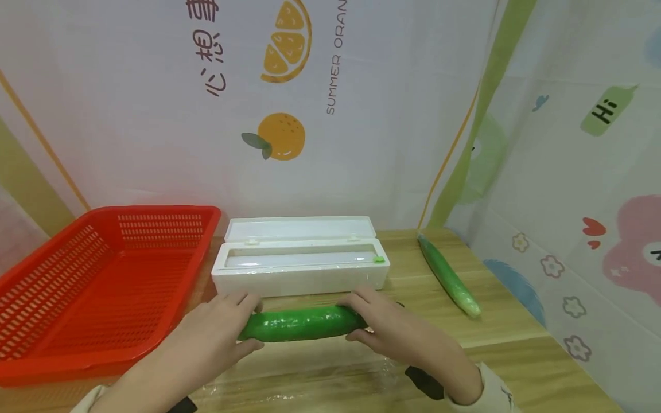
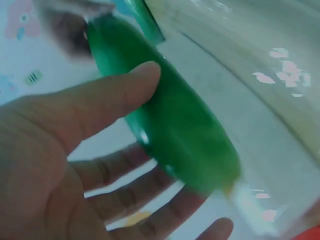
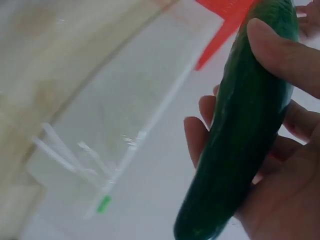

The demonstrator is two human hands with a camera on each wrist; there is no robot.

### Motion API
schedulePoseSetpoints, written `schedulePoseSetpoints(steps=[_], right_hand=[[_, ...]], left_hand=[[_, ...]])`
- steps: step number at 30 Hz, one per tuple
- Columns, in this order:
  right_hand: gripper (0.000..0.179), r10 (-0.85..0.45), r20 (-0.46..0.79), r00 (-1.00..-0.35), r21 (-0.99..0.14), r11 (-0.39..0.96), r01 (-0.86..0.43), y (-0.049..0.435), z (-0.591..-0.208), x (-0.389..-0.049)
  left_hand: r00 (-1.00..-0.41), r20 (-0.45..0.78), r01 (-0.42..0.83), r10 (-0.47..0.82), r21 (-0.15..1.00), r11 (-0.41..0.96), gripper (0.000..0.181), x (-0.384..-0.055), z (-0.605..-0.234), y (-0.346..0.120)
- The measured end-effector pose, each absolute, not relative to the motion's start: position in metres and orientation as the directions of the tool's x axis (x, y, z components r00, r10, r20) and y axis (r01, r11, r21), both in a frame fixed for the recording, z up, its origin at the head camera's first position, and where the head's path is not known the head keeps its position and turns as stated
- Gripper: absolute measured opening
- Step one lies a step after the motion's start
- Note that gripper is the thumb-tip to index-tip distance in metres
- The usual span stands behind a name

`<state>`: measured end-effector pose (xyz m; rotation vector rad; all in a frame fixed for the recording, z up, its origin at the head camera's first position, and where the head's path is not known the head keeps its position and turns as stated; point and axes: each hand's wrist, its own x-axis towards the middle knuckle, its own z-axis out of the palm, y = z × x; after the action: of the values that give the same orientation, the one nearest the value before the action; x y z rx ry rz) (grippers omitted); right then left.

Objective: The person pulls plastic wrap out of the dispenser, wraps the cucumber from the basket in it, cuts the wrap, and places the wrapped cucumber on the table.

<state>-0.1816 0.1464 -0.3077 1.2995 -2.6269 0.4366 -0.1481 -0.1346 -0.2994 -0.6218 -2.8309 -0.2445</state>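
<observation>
A glossy green cucumber is held level over the table by both hands. At its left end, my left hand grips it between thumb and fingers; the left wrist view shows the thumb across one side of the cucumber and the fingers behind. My right hand grips the other end, the thumb lying along the near side. In the right wrist view the dark green cucumber slants through that hand. Just beyond the hands stands a white cling film dispenser, its lid raised, with a green slide cutter at the right.
To the left is a large red plastic basket with slotted walls. Another cucumber lies at the table's right side. Shiny clear film covers the wooden tabletop in front. Printed curtains close off the back and right.
</observation>
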Motion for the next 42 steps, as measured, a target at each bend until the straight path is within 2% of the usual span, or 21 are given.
schedulePoseSetpoints(steps=[4, 7, 12, 15, 22, 28, 35, 42], right_hand=[[0.043, -0.763, 0.263, -0.591, -0.199, 0.556, -0.807, 0.153, -0.323, -0.184], [0.044, -0.771, 0.247, -0.587, -0.233, 0.541, -0.808, 0.153, -0.333, -0.186], [0.042, -0.749, 0.182, -0.637, -0.222, 0.599, -0.769, 0.148, -0.343, -0.188], [0.042, -0.731, 0.145, -0.666, -0.2, 0.638, -0.744, 0.149, -0.347, -0.188], [0.037, -0.695, 0.086, -0.714, -0.284, 0.67, -0.686, 0.154, -0.355, -0.194], [0.034, -0.726, 0.086, -0.683, -0.3, 0.634, -0.712, 0.156, -0.36, -0.198], [0.03, -0.733, 0.081, -0.676, -0.308, 0.626, -0.716, 0.156, -0.359, -0.198], [0.027, -0.746, 0.084, -0.661, -0.287, 0.617, -0.733, 0.156, -0.354, -0.194]], left_hand=[[-0.902, 0.185, 0.427, 0.389, 0.256, 0.867, 0.04, -0.153, -0.319, -0.151], [-0.883, 0.172, 0.469, 0.437, 0.362, 0.805, 0.039, -0.155, -0.333, -0.163], [-0.849, 0.185, 0.522, 0.495, 0.444, 0.728, 0.034, -0.159, -0.35, -0.176], [-0.853, 0.177, 0.512, 0.491, 0.462, 0.724, 0.032, -0.16, -0.355, -0.176], [-0.881, 0.178, 0.467, 0.438, 0.467, 0.751, 0.031, -0.164, -0.361, -0.175], [-0.876, 0.185, 0.479, 0.446, 0.451, 0.753, 0.031, -0.168, -0.365, -0.178], [-0.897, 0.121, 0.433, 0.425, 0.432, 0.791, 0.03, -0.169, -0.366, -0.179], [-0.863, 0.079, 0.475, 0.499, 0.462, 0.749, 0.025, -0.171, -0.368, -0.182]])
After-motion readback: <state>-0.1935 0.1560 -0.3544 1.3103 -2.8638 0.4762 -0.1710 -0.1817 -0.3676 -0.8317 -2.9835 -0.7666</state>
